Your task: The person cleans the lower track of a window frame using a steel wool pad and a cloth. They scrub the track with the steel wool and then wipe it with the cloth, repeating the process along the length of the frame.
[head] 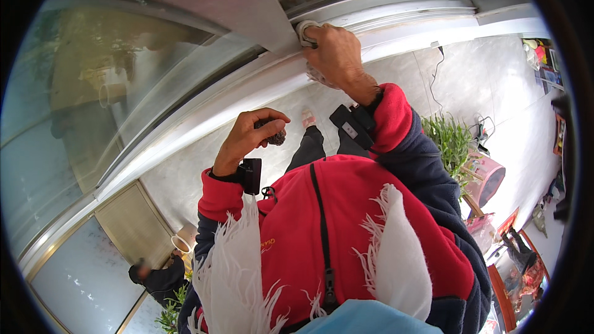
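Observation:
My right hand (335, 55) grips a light-coloured cloth (306, 31) and presses it against the window frame, where the sash meets the sliding track (413, 15). Part of the cloth hangs below my palm. Nearer my body, my left hand (257, 132) is curled around a dark, coarse scouring pad (277, 137), held above the floor below the white sill (232, 90). The glass pane (153, 69) beyond it shows reflections. Both wrists wear black strapped devices.
A potted green plant (445, 141) with a pink pot (487, 178) stands to the right, near a cable (434, 79) on the floor. Another person (160, 278) in dark clothes is at the lower left, beside a panelled surface. A red-framed item (503, 299) is at lower right.

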Tool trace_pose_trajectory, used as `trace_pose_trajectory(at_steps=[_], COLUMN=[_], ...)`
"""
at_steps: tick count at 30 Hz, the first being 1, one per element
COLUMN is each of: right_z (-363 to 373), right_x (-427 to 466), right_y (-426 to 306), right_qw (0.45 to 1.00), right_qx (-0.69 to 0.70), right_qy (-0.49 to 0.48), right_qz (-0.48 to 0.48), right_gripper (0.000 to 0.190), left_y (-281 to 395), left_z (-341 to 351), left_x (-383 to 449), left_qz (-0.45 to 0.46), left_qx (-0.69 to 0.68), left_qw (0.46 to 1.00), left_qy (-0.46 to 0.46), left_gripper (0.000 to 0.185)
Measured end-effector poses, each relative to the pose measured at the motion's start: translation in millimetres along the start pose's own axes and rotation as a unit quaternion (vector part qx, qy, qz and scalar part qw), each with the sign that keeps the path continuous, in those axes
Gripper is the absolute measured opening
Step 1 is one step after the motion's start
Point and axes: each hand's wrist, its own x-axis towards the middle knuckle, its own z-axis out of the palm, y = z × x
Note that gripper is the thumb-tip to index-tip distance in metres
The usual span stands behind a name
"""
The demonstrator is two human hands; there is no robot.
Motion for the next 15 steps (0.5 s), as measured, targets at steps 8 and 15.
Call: trace_pose_trajectory(at_steps=[8, 15], right_z=[-27.9, -12.7], right_x=[3.6, 10.1], right_y=[19.3, 14.2], right_qw=[0.988, 0.994], right_qx=[-0.099, -0.093], right_qy=[-0.039, -0.006], right_qz=[-0.111, -0.059], right_gripper=[0.019, 0.017], left_y=[24.3, 7.1], left_z=[33.4, 4.3], left_x=[15.2, -1.3], left_qz=[-0.014, -0.013], left_qx=[-0.011, -0.019], left_qw=[1.0, 0.999], left_qy=[0.007, 0.04], left_gripper=[0.028, 0.028])
